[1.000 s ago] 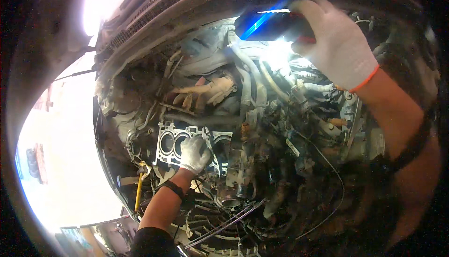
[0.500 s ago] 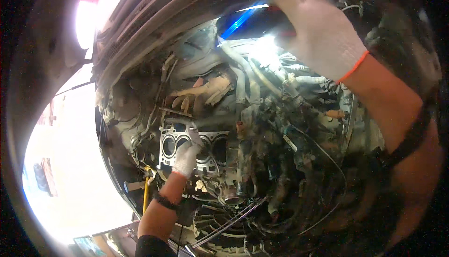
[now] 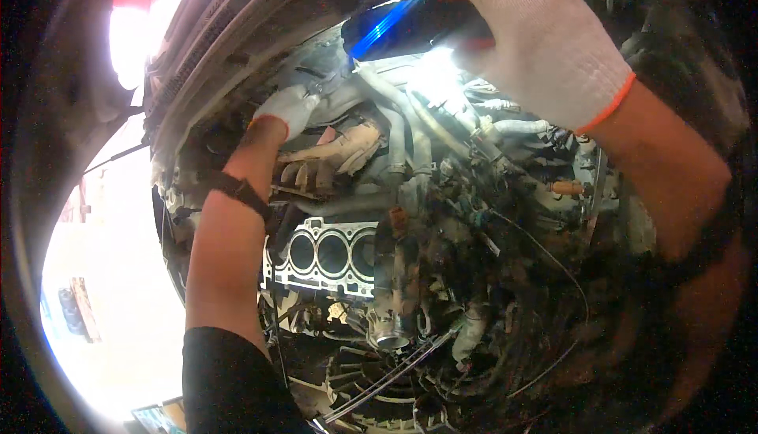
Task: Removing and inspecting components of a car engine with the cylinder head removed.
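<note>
Right hand (image 3: pixel 545 47) up high, fingers curled round one end of a dark work lamp (image 3: pixel 430 24), blue strip along it; lamp sits over the pale hoses (image 3: pixel 396 144) at the back of the bay, touching them or not – cannot tell; left hand (image 3: pixel 288 110) reaches to the rear left, beyond the brown manifold piece (image 3: pixel 351 146), fingertips lost in the clutter, so how far they are closed and whether they hold anything cannot be told; engine block (image 3: pixel 322 276) lies below both, round bores bare to the air. Main worry, as I judge it: anything let slip up there, a small part or a crust of dirt, could drop into a bore (nothing visible covers them); lamp looks gripped by the end only, so a tired wrist might let it tip or fall; its glare bleaches the hoses just beneath, and a fitting there could be misread; dark wristband (image 3: pixel 237 189) on the left arm might snag a bracket on the way out – bare forearm likely to scrape too.
</note>
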Tool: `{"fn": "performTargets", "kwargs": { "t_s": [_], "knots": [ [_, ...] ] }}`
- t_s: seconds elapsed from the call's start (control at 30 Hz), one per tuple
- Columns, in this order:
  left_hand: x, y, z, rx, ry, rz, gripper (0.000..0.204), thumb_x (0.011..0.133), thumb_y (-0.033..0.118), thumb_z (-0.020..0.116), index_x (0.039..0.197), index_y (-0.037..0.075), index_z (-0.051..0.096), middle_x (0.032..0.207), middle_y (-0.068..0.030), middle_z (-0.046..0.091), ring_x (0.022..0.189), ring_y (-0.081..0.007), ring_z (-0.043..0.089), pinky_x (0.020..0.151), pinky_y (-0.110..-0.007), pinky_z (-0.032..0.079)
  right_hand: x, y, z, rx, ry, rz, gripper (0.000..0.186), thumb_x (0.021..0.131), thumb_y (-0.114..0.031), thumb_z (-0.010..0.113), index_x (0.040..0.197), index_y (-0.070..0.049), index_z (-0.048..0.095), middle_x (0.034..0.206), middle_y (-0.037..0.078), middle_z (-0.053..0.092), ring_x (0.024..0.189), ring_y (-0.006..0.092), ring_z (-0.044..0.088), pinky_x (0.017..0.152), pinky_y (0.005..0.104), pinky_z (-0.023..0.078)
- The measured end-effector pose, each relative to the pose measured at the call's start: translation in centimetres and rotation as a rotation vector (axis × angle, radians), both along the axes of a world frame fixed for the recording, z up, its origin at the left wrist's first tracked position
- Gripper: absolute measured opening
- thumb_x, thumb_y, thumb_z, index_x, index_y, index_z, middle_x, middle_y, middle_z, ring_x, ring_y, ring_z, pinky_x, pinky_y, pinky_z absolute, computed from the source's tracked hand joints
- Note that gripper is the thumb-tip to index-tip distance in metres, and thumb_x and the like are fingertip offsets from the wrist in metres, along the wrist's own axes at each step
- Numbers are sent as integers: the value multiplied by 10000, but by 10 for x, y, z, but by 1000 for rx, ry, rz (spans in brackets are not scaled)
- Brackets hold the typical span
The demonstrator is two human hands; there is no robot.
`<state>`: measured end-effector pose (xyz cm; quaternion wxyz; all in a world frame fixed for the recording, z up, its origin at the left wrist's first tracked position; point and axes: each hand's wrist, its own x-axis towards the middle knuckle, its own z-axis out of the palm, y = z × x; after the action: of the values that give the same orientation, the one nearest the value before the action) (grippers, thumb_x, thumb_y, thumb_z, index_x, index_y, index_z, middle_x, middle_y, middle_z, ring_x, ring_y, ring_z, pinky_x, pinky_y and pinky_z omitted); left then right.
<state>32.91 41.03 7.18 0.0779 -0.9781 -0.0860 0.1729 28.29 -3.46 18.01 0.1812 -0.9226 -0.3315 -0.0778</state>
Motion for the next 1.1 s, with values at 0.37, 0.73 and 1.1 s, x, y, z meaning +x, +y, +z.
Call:
{"fn": "performTargets", "kwargs": {
  "t_s": [0.37, 0.73, 1.1],
  "knots": [
    [58, -62, -11, 297, 33, -197, 448, 981, 390, 570, 1300, 105, 705, 1370, -173, 666, 1243, -390, 639, 1067, -486, 506, 25, 4, -41, 101, -235, 86, 468, 888, -194, 772, 1217, 92, 599, 970, 186, 659, 839, 275, 676, 738, 388, 616],
    [33, -19, -31, -253, -136, -156, 364, 973, 232, 614, 1249, 22, 722, 1192, -195, 747, 1085, -296, 706, 984, -398, 515, 9, 15, -42, 75, -372, -7, 390, 861, -113, 775, 1157, 93, 627, 931, 195, 668, 809, 266, 683, 734, 351, 608],
    [23, -29, -94, -572, -190, 137, 414, 1003, 320, 590, 1247, -5, 672, 1192, -253, 713, 1088, -402, 668, 955, -451, 500, 13, 12, -45, 82, -379, 1, 406, 870, -126, 783, 1174, 87, 619, 963, 194, 670, 869, 276, 693, 772, 352, 610]
  ]
}}
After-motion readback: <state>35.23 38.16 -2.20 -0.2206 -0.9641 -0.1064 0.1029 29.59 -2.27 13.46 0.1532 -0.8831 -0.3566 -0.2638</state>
